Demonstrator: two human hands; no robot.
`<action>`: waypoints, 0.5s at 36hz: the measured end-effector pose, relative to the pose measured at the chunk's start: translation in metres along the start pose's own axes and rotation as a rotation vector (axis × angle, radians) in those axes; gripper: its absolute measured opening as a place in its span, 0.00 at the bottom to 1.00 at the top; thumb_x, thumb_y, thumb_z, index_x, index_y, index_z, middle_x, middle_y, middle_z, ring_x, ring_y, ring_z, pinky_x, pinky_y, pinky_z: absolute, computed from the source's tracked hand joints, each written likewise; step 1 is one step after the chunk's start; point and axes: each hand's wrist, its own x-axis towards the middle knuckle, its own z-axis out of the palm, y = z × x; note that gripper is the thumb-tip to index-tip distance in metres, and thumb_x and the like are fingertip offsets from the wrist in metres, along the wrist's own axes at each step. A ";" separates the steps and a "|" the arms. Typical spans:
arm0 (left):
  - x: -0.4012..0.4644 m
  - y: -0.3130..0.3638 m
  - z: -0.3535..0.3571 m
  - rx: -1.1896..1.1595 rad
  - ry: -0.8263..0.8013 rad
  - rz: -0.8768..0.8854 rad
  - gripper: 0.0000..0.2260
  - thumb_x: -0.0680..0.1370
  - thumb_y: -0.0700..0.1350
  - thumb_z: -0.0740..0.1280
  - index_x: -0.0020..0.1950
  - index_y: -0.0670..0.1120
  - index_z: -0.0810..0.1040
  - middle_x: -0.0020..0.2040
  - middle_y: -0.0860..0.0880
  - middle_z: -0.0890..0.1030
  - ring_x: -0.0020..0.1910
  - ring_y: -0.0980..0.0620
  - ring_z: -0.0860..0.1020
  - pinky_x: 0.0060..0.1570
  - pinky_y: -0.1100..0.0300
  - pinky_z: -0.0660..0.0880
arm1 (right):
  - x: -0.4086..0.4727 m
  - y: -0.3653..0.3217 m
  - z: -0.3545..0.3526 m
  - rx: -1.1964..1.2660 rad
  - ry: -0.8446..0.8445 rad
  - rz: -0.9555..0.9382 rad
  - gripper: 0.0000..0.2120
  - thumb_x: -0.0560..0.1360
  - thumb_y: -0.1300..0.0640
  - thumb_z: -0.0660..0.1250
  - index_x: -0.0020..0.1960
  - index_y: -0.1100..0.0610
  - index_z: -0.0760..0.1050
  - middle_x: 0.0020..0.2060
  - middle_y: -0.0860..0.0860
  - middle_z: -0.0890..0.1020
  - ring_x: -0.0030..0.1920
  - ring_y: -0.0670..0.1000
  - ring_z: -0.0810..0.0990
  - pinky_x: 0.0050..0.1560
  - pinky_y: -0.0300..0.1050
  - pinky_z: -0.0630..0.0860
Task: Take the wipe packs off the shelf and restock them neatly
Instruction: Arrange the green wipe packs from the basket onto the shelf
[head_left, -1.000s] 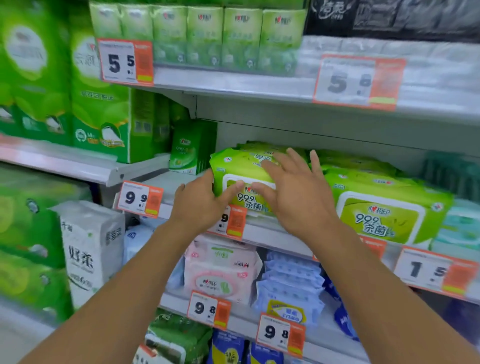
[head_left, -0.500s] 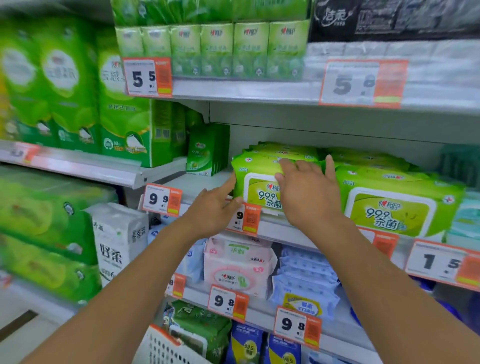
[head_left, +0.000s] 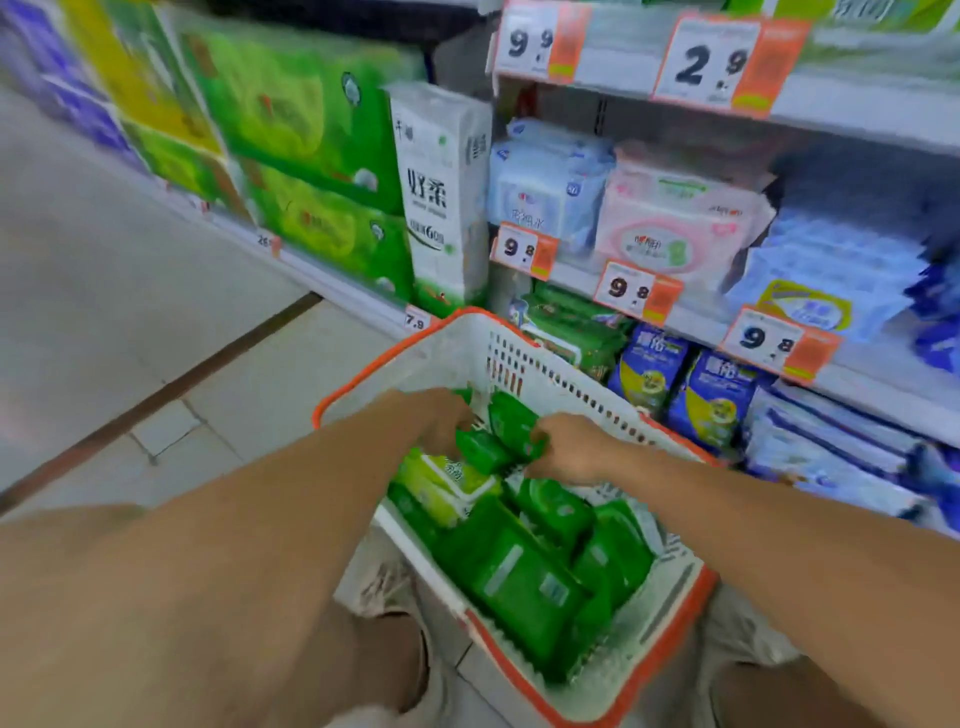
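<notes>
A white basket with an orange rim (head_left: 524, 358) stands on the floor in front of me, holding several dark green wipe packs (head_left: 524, 582) and a light green one (head_left: 441, 483). Both my hands are down inside it. My left hand (head_left: 441, 421) grips a small dark green pack (head_left: 480, 449). My right hand (head_left: 569, 449) grips another dark green pack (head_left: 511, 423) beside it. The picture is blurred, so the fingers are hard to make out.
Shelves to the right carry pink wipe packs (head_left: 675, 228), blue packs (head_left: 826, 275) and dark blue packs (head_left: 711, 400) behind orange price tags. A tall white tissue pack (head_left: 441, 192) and green tissue bales (head_left: 306, 124) stand at left. Tiled floor (head_left: 130, 312) lies left of the basket.
My view has dropped from the upper shelf to the basket on the floor. Both hands left the light green pack on the shelf and now hold dark green packs in the basket.
</notes>
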 end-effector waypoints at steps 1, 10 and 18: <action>0.000 -0.003 0.014 0.000 -0.018 -0.008 0.28 0.78 0.54 0.69 0.75 0.44 0.67 0.72 0.43 0.72 0.69 0.42 0.71 0.67 0.50 0.69 | 0.003 0.005 0.020 0.054 -0.009 0.033 0.25 0.76 0.46 0.72 0.64 0.62 0.74 0.61 0.53 0.78 0.58 0.57 0.78 0.52 0.46 0.75; 0.040 -0.043 0.063 -0.056 -0.092 -0.138 0.30 0.78 0.59 0.66 0.73 0.41 0.69 0.71 0.41 0.72 0.68 0.41 0.72 0.67 0.48 0.70 | 0.053 0.010 0.082 0.266 -0.007 0.185 0.23 0.78 0.54 0.68 0.70 0.62 0.72 0.65 0.59 0.77 0.62 0.58 0.78 0.62 0.51 0.76; 0.086 -0.075 0.076 -0.180 -0.127 -0.204 0.36 0.77 0.62 0.67 0.77 0.43 0.61 0.76 0.42 0.66 0.72 0.42 0.68 0.69 0.48 0.67 | 0.079 0.035 0.092 0.193 0.109 0.336 0.08 0.70 0.59 0.71 0.37 0.62 0.74 0.32 0.60 0.74 0.32 0.56 0.76 0.31 0.48 0.73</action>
